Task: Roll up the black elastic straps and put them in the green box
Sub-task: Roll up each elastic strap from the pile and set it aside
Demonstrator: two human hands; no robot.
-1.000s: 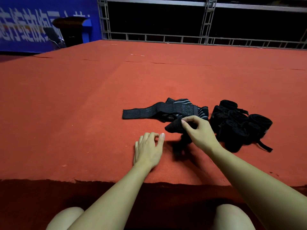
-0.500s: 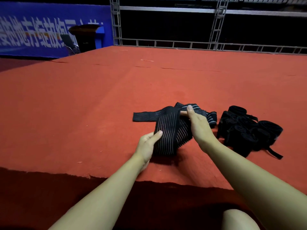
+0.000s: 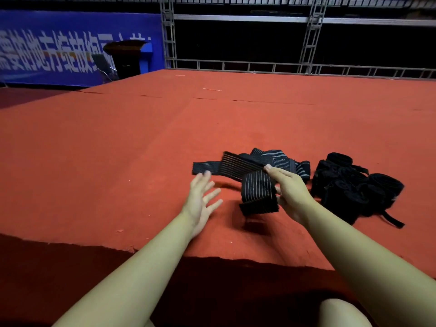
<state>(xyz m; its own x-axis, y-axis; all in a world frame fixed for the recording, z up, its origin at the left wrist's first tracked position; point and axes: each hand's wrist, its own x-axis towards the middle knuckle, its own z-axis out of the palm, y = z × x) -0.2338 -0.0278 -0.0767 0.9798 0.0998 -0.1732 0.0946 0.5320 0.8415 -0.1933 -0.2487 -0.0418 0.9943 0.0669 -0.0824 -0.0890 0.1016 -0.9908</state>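
Note:
A black elastic strap [image 3: 258, 192] with thin pale stripes hangs lifted above the red carpet, pinched at its right side by my right hand [image 3: 289, 187]. Its loose end folds down in front, while the rest trails back to the unrolled straps [image 3: 278, 159] lying on the carpet. My left hand [image 3: 203, 199] hovers to the left of the strap with fingers spread, touching nothing. A pile of rolled black straps [image 3: 354, 187] lies to the right of my right hand. No green box is in view.
The red carpeted platform [image 3: 118, 161] ends in a front edge just ahead of my knees. Metal truss railings [image 3: 306, 43] run along the far edge. A blue banner [image 3: 59, 48] and a dark lectern [image 3: 127, 57] stand at the back left.
My left hand has let go of the strap and moved left with fingers spread. My right hand has lifted the strap, so its end now hangs folded.

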